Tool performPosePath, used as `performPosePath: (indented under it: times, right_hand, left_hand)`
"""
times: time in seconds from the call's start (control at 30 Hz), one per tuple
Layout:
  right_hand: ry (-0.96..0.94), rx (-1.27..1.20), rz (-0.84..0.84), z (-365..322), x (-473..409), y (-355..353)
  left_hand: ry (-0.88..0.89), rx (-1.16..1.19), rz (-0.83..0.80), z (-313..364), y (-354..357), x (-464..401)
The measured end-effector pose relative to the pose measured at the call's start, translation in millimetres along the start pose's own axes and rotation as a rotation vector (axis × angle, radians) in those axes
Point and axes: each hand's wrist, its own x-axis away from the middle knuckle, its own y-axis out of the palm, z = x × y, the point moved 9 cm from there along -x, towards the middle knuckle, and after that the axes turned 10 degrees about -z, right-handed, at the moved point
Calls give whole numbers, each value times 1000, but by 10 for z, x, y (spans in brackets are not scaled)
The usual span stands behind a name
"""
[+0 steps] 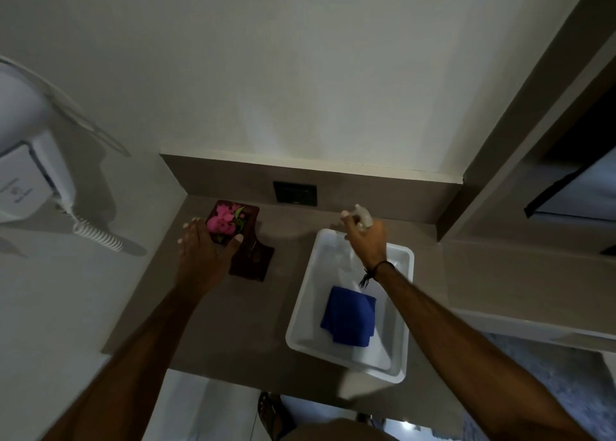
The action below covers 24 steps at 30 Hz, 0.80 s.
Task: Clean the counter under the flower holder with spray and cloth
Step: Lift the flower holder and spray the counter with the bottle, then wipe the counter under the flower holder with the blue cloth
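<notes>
A dark wooden flower holder with pink flowers stands on the grey counter at the back left. My left hand wraps around its near left side, thumb on the front rim. My right hand grips a white spray bottle over the far end of a white tray. A folded blue cloth lies in the tray.
A white wall-mounted hair dryer with a coiled cord hangs at the left. A dark socket plate sits in the backsplash. A raised grey ledge borders the counter on the right. A sandalled foot shows below.
</notes>
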Motion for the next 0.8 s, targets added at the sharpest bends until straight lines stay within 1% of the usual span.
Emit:
performPosePath:
  times: [0.1,0.33,0.4,0.47,0.53,0.57,0.7,0.73,0.8]
  right_hand:
    - [-11,19,46,32,75,-151]
    - [103,76,-17,261,132,-154]
    - [160,152,-27,322,168,-181]
    - [223,227,-2,442,324,-221]
    - [237,292,6,598,564,-207]
    - [238,357,-26,701,685,-168]
    - [293,754,-295,1060,989,71]
    - [301,804,-329,1093,1015,99]
    - [337,799,-369,1115,1010,123]
  left_hand:
    - [20,12,11,16,26,0]
    - [12,28,-9,-23,59,-48]
    - [12,20,-20,-38,71,-60]
    - [15,13,-24,-52,86,-75]
    - [15,16,-26,-68,96,-87]
    - [18,21,-29,-77,106,-98]
    - [9,38,-34,-141,130,-139]
    - [2,41,-40,-160,142,-146]
    - [-7,41,-51,-180,161,-166]
